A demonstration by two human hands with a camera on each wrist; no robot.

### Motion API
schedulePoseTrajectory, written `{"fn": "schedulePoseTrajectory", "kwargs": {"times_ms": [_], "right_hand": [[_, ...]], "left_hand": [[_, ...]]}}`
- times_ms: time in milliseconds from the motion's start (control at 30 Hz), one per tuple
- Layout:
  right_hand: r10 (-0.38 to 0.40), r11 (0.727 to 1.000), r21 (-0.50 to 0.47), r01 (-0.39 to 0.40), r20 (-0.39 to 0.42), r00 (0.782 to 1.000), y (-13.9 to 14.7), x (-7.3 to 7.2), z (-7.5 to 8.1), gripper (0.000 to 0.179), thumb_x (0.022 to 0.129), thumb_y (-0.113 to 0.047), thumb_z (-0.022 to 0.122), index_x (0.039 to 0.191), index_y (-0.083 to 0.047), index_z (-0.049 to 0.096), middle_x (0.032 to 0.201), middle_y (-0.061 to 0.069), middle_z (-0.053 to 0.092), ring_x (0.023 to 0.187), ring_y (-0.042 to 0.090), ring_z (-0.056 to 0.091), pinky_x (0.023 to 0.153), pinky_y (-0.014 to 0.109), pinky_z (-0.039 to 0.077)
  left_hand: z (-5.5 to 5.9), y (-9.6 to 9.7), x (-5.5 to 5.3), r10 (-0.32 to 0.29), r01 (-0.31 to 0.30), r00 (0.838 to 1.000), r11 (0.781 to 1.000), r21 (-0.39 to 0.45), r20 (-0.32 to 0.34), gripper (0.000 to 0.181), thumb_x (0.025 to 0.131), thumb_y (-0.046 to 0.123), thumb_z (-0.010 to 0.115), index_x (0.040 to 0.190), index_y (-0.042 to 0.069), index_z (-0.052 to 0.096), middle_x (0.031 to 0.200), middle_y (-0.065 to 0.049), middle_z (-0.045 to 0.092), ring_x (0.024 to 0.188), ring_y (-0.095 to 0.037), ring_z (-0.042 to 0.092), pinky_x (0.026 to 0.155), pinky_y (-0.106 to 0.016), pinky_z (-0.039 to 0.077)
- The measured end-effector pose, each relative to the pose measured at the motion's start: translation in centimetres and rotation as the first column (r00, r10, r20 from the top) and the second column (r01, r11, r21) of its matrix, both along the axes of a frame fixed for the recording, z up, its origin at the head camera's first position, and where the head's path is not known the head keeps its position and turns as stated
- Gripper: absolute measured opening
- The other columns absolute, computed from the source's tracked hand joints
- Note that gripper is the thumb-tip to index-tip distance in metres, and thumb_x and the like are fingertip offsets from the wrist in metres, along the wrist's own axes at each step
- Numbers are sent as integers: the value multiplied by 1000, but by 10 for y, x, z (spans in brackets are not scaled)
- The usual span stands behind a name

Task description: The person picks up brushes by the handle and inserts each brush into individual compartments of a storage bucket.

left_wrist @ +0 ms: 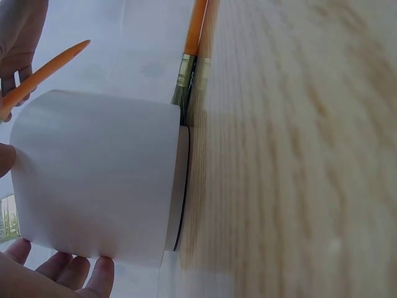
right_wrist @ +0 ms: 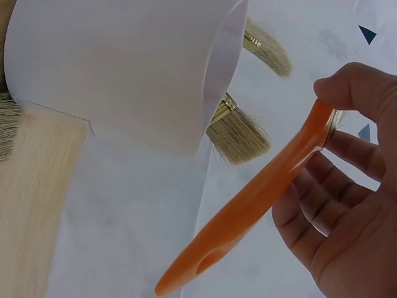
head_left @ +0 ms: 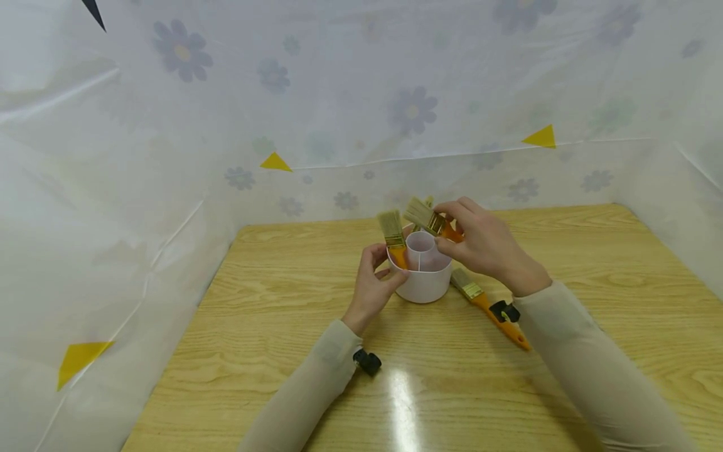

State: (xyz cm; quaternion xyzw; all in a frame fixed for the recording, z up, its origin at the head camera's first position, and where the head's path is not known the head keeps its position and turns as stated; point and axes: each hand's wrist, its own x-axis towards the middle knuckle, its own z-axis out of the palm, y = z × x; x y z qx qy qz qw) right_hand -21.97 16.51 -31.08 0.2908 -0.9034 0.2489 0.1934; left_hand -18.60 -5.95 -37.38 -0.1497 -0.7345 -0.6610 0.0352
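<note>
Right hand pinched paintbrush; left hand gripped holder | Hazard: slack left grip could have let holder tip

Pale flower-printed sheeting surrounds a glossy wooden table.

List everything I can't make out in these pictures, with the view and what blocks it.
Head view: the lower handle of the brush beside the left hand, hidden by the wall of the white holder.
Head view: much of the rear brush, behind the held brush.
Left wrist view: the handle end of the table brush, cut off by the top edge.
Right wrist view: most of the held brush's bristles, behind the right hand.
</note>
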Motion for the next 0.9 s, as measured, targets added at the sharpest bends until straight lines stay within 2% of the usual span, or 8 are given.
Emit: {"fn": "schedulePoseTrajectory", "kwargs": {"times_ms": [300,567,900], "right_hand": [[17,999,-45,-18,-13,1000,-3,-3,1,47,83,-17,72,127,-8,55,104,4,55,78,20,54,60,32,46],[70,992,-101,-76,-59,996,-7,-7,5,48,82,-14,74,126,-8,55,101,5,56,76,19,54,59,32,46],[153,972,-170,-164,-76,985,-10,-10,9,48,82,-10,74,126,-6,55,99,6,57,75,16,52,64,39,48]], "left_hand": [[0,0,0,-6,6,1000,1000,-10,-1,60,86,5,68,135,-7,34,139,-23,39,131,-36,38,103,-56,35],[0,0,-1,-1,1,1000,1000,-10,0,61,86,5,68,135,-6,34,138,-22,40,131,-34,38,103,-55,35],[0,0,0,5,-5,1000,1000,-8,3,60,85,4,68,134,-6,35,138,-22,40,130,-35,38,102,-57,35]]}}
